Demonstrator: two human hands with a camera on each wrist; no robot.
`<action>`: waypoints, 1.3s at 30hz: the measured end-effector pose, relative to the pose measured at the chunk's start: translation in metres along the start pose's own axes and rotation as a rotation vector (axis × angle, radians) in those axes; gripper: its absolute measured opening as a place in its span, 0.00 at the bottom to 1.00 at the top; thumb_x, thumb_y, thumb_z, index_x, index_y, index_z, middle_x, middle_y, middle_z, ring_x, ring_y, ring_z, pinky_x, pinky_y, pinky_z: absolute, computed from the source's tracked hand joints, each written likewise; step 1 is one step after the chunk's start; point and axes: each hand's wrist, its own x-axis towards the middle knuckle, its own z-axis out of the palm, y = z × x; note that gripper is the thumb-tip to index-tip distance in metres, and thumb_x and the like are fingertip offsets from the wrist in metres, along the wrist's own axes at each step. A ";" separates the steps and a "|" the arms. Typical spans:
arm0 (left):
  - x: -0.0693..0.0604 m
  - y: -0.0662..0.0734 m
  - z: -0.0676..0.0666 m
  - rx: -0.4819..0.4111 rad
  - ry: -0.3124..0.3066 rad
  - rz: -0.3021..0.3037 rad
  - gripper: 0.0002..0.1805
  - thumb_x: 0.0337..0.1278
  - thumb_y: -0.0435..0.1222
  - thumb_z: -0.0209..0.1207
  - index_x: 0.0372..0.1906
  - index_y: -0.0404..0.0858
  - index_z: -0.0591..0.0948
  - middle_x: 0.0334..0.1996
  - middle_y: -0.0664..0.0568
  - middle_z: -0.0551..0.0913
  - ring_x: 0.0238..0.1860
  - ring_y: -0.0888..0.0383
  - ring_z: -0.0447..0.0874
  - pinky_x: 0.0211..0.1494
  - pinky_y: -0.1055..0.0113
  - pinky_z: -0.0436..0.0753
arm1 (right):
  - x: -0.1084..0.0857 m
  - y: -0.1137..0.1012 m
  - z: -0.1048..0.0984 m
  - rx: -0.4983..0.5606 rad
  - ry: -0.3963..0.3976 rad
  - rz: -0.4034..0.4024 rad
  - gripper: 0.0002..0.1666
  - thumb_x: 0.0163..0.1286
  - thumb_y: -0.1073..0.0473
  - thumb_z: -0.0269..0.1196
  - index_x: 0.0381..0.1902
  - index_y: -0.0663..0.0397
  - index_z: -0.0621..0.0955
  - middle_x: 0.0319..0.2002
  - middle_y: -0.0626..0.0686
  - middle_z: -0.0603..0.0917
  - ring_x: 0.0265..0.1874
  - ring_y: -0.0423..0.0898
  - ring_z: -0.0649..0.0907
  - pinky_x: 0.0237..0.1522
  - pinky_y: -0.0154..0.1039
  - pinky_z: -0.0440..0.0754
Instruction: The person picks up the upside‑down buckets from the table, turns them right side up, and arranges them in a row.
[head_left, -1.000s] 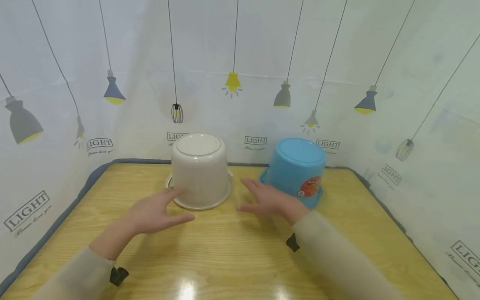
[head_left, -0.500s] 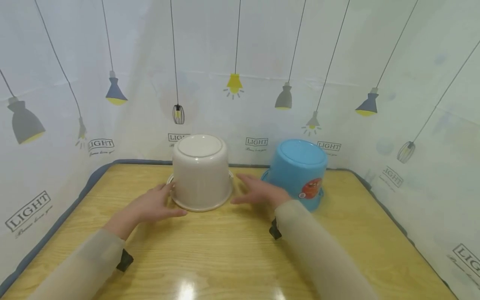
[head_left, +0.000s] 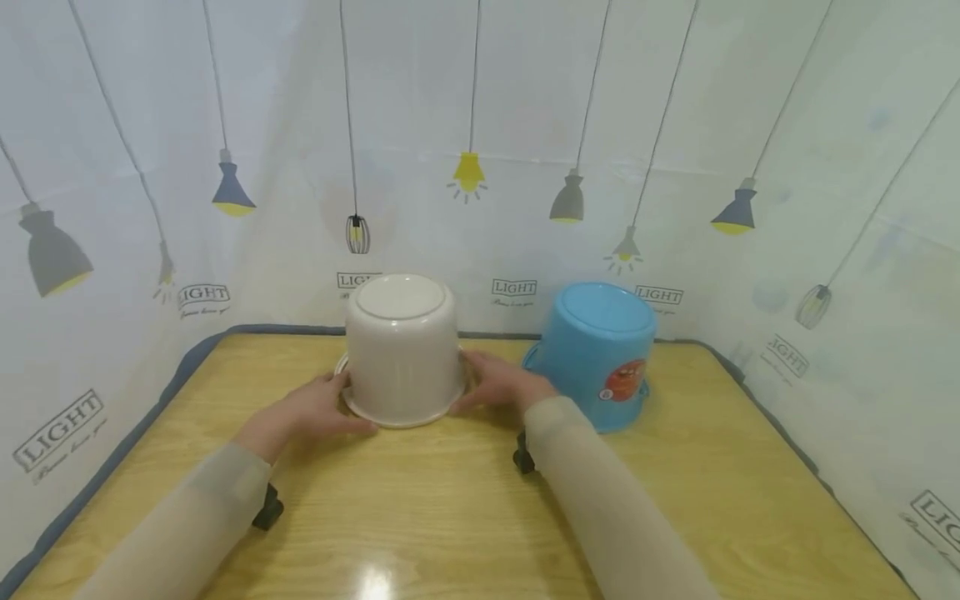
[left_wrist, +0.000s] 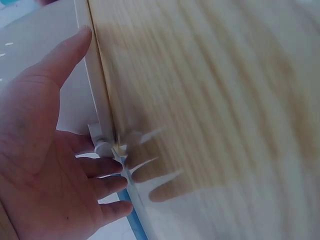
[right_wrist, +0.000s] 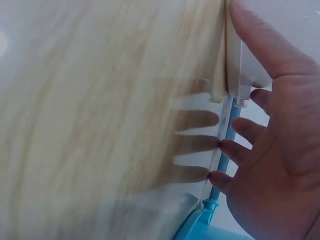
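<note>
A white bucket [head_left: 403, 367] stands upside down on the wooden table, its rim resting on the tabletop. My left hand [head_left: 318, 408] is at its left side, thumb along the front of the rim. At its right side is my right hand [head_left: 498, 383], thumb low near the rim. In the left wrist view the left hand's fingers [left_wrist: 107, 187] are spread and fairly straight beside the bucket's handle joint. The right wrist view likewise has the right hand's fingers [right_wrist: 250, 132] spread, with the thumb near the white rim. Neither hand is curled round the bucket.
A blue bucket [head_left: 600, 350] with a red round sticker, also upside down, stands just right of my right hand. Behind it hangs a white curtain [head_left: 517, 233] printed with lamps. Dark blue edging [head_left: 172, 375] runs along the table [head_left: 420, 517].
Both hands have moved inward to the white bucket: the left a little to the right, the right leftward from in front of the blue bucket. The buckets stay where they were.
</note>
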 end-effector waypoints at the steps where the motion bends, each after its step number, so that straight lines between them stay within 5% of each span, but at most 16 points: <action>1: 0.001 0.000 0.000 -0.011 -0.005 -0.006 0.70 0.55 0.70 0.73 0.87 0.30 0.56 0.82 0.20 0.60 0.81 0.21 0.63 0.82 0.26 0.66 | 0.001 0.000 0.001 0.017 -0.008 -0.012 0.73 0.57 0.42 0.85 0.91 0.33 0.55 0.89 0.50 0.59 0.89 0.56 0.59 0.89 0.62 0.55; 4: 0.001 -0.001 -0.001 -0.042 -0.016 -0.018 0.70 0.54 0.69 0.75 0.87 0.29 0.57 0.82 0.21 0.60 0.82 0.22 0.61 0.83 0.25 0.64 | 0.004 -0.002 0.002 0.053 -0.021 -0.030 0.74 0.56 0.46 0.86 0.91 0.39 0.55 0.88 0.52 0.62 0.87 0.57 0.62 0.90 0.60 0.56; 12: 0.004 -0.002 -0.005 -0.059 -0.029 -0.020 0.71 0.53 0.68 0.76 0.87 0.31 0.56 0.85 0.22 0.55 0.83 0.21 0.57 0.83 0.22 0.60 | 0.002 -0.010 0.004 0.049 -0.001 0.075 0.74 0.51 0.43 0.89 0.87 0.52 0.61 0.85 0.60 0.67 0.84 0.61 0.68 0.88 0.60 0.61; 25: 0.014 -0.022 -0.008 -0.148 0.030 0.037 0.71 0.50 0.64 0.81 0.85 0.25 0.59 0.81 0.24 0.66 0.82 0.24 0.63 0.85 0.29 0.63 | 0.004 -0.009 0.006 0.033 0.069 0.084 0.63 0.53 0.40 0.88 0.80 0.52 0.70 0.77 0.59 0.78 0.75 0.59 0.78 0.82 0.58 0.73; 39: 0.005 -0.028 -0.024 -0.194 0.057 0.058 0.66 0.57 0.65 0.76 0.86 0.29 0.60 0.83 0.23 0.60 0.82 0.21 0.60 0.82 0.26 0.67 | -0.010 -0.013 0.001 0.106 0.129 0.051 0.61 0.59 0.34 0.83 0.82 0.49 0.70 0.84 0.58 0.71 0.84 0.62 0.68 0.86 0.64 0.65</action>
